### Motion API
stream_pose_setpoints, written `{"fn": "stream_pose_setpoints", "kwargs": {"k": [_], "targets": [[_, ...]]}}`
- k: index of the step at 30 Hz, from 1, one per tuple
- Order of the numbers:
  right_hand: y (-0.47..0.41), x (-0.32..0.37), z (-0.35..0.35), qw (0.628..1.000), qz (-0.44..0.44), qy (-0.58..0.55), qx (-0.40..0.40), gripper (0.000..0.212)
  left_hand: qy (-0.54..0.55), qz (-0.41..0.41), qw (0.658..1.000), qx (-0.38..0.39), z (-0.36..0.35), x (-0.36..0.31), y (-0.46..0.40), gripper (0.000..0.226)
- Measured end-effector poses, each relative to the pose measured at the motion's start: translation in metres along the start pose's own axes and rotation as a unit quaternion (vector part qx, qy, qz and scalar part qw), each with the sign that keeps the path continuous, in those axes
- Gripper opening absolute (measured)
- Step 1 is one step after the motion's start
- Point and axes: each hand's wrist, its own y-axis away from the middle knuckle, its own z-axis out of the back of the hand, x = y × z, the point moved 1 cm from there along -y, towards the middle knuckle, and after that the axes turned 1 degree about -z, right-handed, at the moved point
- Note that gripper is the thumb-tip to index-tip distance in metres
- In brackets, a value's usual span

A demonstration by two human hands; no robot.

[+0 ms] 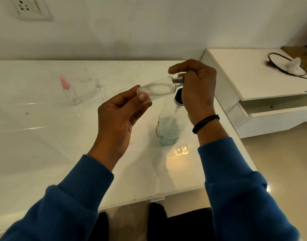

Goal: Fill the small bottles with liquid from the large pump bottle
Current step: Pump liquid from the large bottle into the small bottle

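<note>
On the white table (45, 145), far left, a pink-capped small bottle (69, 91) stands upright. My left hand (118, 117) pinches the base of a clear small bottle (158, 88), held sideways in the air. My right hand (197, 87) curls around its neck. Below stands the large pump bottle (170, 126), partly filled with pale liquid.

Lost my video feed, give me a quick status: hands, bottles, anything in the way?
Left hand grips small clear bottle, tilted; right hand pinches its neck. Large pump bottle stands below on table. Nothing blocking.
</note>
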Motion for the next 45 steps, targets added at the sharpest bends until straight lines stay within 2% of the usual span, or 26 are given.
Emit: {"fn": "stream_pose_setpoints", "kwargs": {"k": [5, 17, 24, 27, 32, 45], "targets": [[-0.006, 0.003, 0.002, 0.998, 0.0, -0.068, 0.015, 0.038, -0.01, -0.007, 1.0, 0.013, -0.002, -0.002, 0.001, 0.034], [-0.011, -0.011, 0.002, 0.998, 0.03, -0.045, -0.008, 0.022, -0.004, 0.006, 1.0, 0.009, -0.004, 0.001, 0.003, 0.032], [-0.007, -0.013, 0.0, 0.999, 0.026, -0.013, -0.014, 0.023, 0.0, 0.005, 1.0, 0.0, -0.003, -0.002, 0.005, 0.035], [-0.011, -0.011, 0.002, 0.999, 0.033, -0.028, -0.014, 0.027, -0.002, 0.006, 1.0, 0.005, -0.004, -0.002, 0.004, 0.035], [-0.003, -0.014, 0.001, 0.999, 0.01, -0.037, -0.019, 0.021, -0.001, 0.008, 1.0, 0.0, -0.004, -0.001, 0.006, 0.033], [-0.004, -0.009, 0.002, 1.0, 0.014, -0.016, -0.016, 0.026, -0.003, 0.007, 1.0, -0.001, -0.003, -0.001, 0.005, 0.034]]}}
